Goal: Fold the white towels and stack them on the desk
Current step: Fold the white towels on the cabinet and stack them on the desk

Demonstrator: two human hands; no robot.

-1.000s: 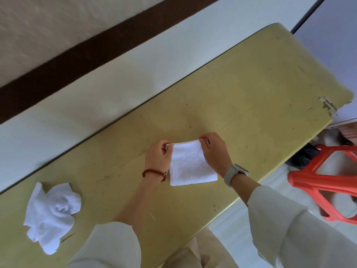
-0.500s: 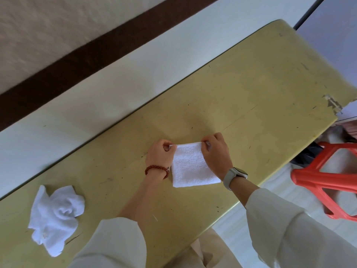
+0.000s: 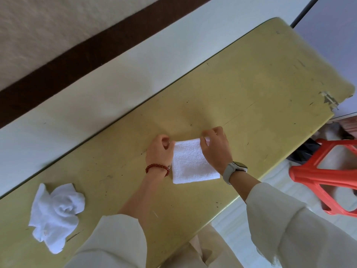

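Observation:
A small white towel point(image 3: 192, 163), folded into a neat square, lies flat on the yellow-green desk point(image 3: 251, 89). My left hand point(image 3: 159, 150) pinches its far left corner. My right hand point(image 3: 215, 147) pinches its far right corner, with its palm over the towel's right edge. A second white towel point(image 3: 55, 213) lies crumpled in a heap at the desk's left end, well away from both hands.
The desk's far edge runs along a pale wall point(image 3: 96, 89) with a dark brown stripe. A chipped corner point(image 3: 329, 99) marks the desk's right end. A red plastic stool point(image 3: 324, 175) stands on the floor beyond the near right edge.
Both hands have stayed on the towel's far corners with hardly any shift. The folded towel and the crumpled one keep their places on the desk.

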